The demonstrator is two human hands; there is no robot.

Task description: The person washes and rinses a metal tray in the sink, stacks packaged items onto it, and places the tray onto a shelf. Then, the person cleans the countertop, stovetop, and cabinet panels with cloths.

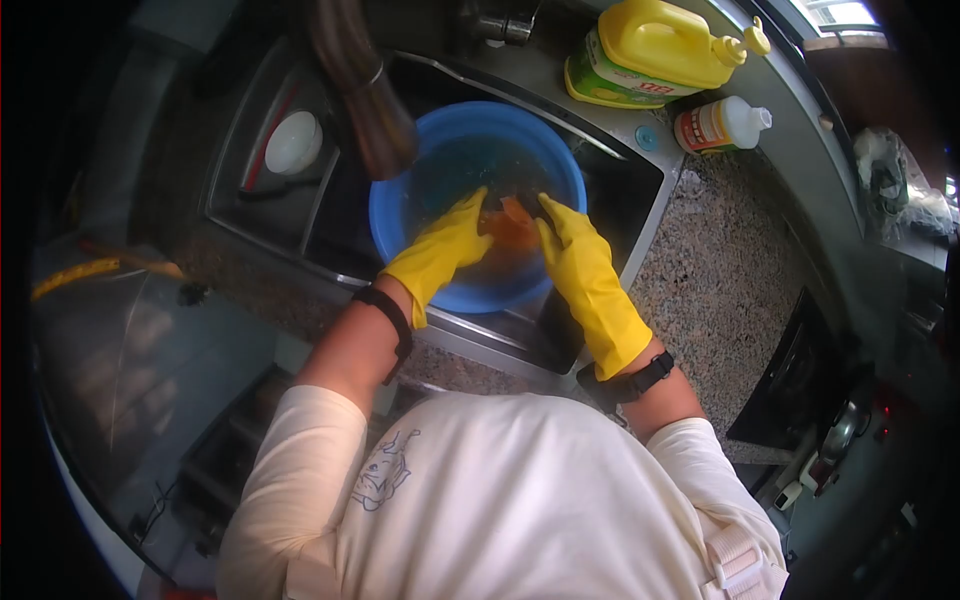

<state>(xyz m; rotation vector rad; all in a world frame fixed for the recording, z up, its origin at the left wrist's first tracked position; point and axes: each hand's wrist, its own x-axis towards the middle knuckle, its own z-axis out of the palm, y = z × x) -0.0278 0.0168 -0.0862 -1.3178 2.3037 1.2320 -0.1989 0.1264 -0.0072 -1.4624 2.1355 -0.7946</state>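
Observation:
Both hands wear yellow rubber gloves and reach into a blue basin (392,225) of murky water. An orange, soft-looking piece (514,225) lies partly under the water between them; its exact kind is unclear. My left hand (450,245) grips it from the left, thumb and forefinger bent around its edge. From the right, my right hand (578,250) has its thumb and fingers at the opposite edge. The water hides some of the fingertips. Something dark shows by the right fingertips.
The basin stands in a metal sink (650,205). A white bowl (294,143) sits in the left compartment. A dark, blurred pipe-like shape (365,100) hangs over the basin's left rim. Behind stand a yellow jug (655,55) and a white bottle (722,125), on the granite counter (715,250).

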